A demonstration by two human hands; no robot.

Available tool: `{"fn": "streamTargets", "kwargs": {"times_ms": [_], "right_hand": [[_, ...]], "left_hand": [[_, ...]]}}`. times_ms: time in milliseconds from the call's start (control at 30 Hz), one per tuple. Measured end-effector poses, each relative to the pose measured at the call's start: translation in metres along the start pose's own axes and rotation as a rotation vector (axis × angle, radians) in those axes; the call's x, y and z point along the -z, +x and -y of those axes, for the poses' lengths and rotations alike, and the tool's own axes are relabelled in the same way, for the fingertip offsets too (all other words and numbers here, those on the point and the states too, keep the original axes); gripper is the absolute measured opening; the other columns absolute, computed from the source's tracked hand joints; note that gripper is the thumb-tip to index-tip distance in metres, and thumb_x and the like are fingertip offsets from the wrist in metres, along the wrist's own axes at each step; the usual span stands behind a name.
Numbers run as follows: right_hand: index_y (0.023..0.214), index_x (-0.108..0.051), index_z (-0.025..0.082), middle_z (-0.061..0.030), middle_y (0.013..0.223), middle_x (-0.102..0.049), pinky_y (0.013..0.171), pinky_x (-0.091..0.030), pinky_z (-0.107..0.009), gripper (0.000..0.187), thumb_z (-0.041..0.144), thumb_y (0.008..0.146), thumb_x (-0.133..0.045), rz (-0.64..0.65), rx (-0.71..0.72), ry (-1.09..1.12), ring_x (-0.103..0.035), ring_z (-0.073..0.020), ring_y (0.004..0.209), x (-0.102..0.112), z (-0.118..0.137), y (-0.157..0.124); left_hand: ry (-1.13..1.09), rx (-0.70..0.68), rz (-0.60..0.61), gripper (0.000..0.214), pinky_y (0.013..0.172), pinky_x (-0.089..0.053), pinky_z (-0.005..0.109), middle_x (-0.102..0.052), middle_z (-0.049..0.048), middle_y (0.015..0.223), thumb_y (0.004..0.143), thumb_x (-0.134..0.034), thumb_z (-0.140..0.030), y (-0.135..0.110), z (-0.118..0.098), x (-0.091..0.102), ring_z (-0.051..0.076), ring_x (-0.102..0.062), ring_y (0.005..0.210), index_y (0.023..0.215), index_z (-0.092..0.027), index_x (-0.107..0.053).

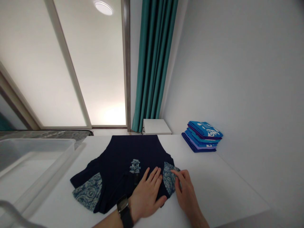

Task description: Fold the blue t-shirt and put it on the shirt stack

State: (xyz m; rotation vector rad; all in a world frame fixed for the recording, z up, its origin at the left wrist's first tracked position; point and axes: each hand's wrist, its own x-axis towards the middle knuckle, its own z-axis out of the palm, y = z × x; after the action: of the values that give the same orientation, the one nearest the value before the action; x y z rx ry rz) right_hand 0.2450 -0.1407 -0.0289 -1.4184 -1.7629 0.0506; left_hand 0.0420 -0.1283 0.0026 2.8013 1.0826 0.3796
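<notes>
A navy garment [133, 148] is spread on the white table, with blue paisley panels at its two sides and a small paisley trim near its middle. My left hand [149, 190], with a dark watch [123, 205] on the wrist, presses flat on the cloth with its fingers stretched out. At the right side, my right hand [185, 190] touches the paisley sleeve panel [169, 177]. Its index finger reaches over the panel and the thumb stays apart from it, lower down; the other fingers are bent and partly hidden.
A translucent plastic bin [68, 148] stands at the left. Folded blue and purple cloths [201, 137] are stacked at the right by the wall [237, 79]. Behind the white table [225, 190] are a small white cabinet [156, 126] and a teal curtain [154, 63].
</notes>
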Motion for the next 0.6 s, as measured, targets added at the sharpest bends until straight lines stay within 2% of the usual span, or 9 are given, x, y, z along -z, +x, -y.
{"fn": "streamTargets", "kwargs": {"times_ms": [100, 167, 233, 300, 400, 600], "right_hand": [[0.112, -0.06, 0.023, -0.0095, 0.104, -0.055, 0.082, -0.053, -0.032, 0.032, 0.016, 0.093, -0.036, -0.023, 0.042, 0.048, -0.059, -0.0187, 0.096, 0.004, 0.005, 0.002], [0.114, -0.06, 0.024, -0.0106, 0.122, -0.053, 0.094, -0.049, -0.036, 0.033, 0.016, 0.093, -0.036, 0.036, 0.077, 0.052, -0.055, -0.0203, 0.114, 0.005, 0.007, 0.003], [0.117, -0.06, 0.025, -0.0093, 0.132, -0.051, 0.101, -0.045, -0.038, 0.034, 0.016, 0.093, -0.037, 0.115, 0.098, 0.049, -0.05, -0.0209, 0.123, 0.005, 0.007, 0.003], [0.116, -0.06, 0.024, -0.0089, 0.126, -0.057, 0.099, -0.046, -0.038, 0.033, 0.016, 0.094, -0.038, 0.16, 0.092, 0.044, -0.053, -0.0204, 0.118, 0.002, 0.005, 0.002], [0.109, -0.062, 0.024, -0.0071, 0.104, -0.066, 0.092, -0.049, -0.04, 0.027, 0.016, 0.093, -0.041, 0.161, 0.064, -0.004, -0.061, -0.0209, 0.1, -0.003, 0.001, -0.001], [0.099, -0.062, 0.025, -0.0047, 0.093, -0.062, 0.086, -0.047, -0.042, 0.017, 0.017, 0.085, -0.055, 0.131, 0.051, -0.111, -0.059, -0.0235, 0.092, -0.01, 0.0, -0.003]], "left_hand": [[0.001, 0.0, 0.005, 0.066, 0.117, -0.016, 0.048, -0.035, 0.0136, 0.152, 0.096, -0.027, -0.058, 0.0, 0.0, 0.0, 0.028, -0.024, 0.143, 0.14, -0.012, -0.044], [0.003, -0.003, 0.005, 0.067, 0.117, -0.016, 0.048, -0.034, 0.0143, 0.152, 0.096, -0.026, -0.058, 0.0, 0.001, -0.002, 0.028, -0.024, 0.143, 0.141, -0.011, -0.043], [0.005, -0.011, -0.01, 0.067, 0.117, -0.015, 0.047, -0.034, 0.0138, 0.152, 0.096, -0.027, -0.058, -0.001, 0.002, -0.003, 0.028, -0.023, 0.143, 0.142, -0.011, -0.041], [0.008, -0.017, -0.027, 0.066, 0.117, -0.016, 0.046, -0.036, 0.0131, 0.151, 0.095, -0.029, -0.058, -0.001, 0.003, -0.005, 0.027, -0.023, 0.143, 0.142, -0.012, -0.041], [0.0, 0.006, -0.051, 0.063, 0.117, -0.017, 0.045, -0.039, 0.0106, 0.15, 0.095, -0.03, -0.057, 0.0, 0.002, -0.009, 0.026, -0.025, 0.143, 0.141, -0.015, -0.042], [-0.015, 0.05, -0.078, 0.069, 0.118, -0.017, 0.044, -0.034, 0.0075, 0.153, 0.094, -0.033, -0.059, 0.001, 0.003, -0.014, 0.024, -0.028, 0.142, 0.15, -0.019, -0.027]]}}
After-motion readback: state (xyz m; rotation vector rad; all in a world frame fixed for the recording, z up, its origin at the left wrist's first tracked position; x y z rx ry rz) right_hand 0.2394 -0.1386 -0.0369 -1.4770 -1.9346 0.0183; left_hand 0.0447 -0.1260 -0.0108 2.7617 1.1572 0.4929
